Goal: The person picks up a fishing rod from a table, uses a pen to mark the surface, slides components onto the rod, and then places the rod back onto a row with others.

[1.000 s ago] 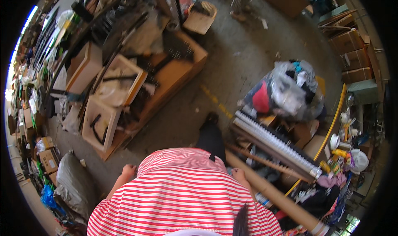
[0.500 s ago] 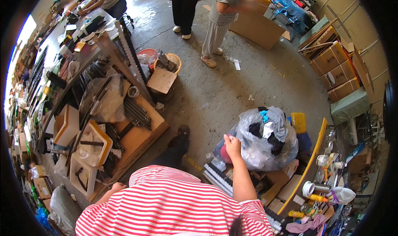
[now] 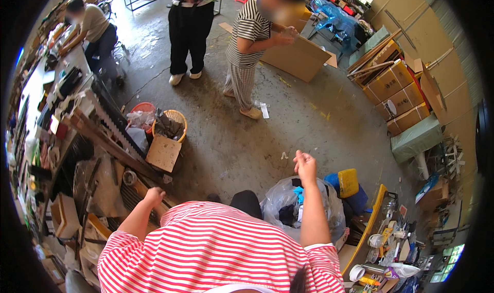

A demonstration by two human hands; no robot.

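Note:
My right hand (image 3: 305,168) is raised in front of me with its fingers curled in and nothing visible in them. Below it, by my right forearm, is a clear plastic bag (image 3: 271,203) stuffed with dark, grey and blue cloth. On the other side my left hand (image 3: 154,195) is loosely closed beside the cluttered workbench, with no object to be seen in it. A roll of tape (image 3: 129,177) lies on the bench side close to that hand. Both hands are held in the air and touch nothing that I can make out.
Ahead on the left stand a yellow basket (image 3: 177,119), a red tub (image 3: 142,107) and a cardboard box (image 3: 163,153). Several people stand or sit farther off. Stacked cartons (image 3: 388,84) line the right wall. A yellow-edged table (image 3: 371,223) full of oddments is at my right.
I have walked forward, so the basket, bag and people appear nearer. My right hand has swung ahead past the bag, and my left hand has come up into fuller view.

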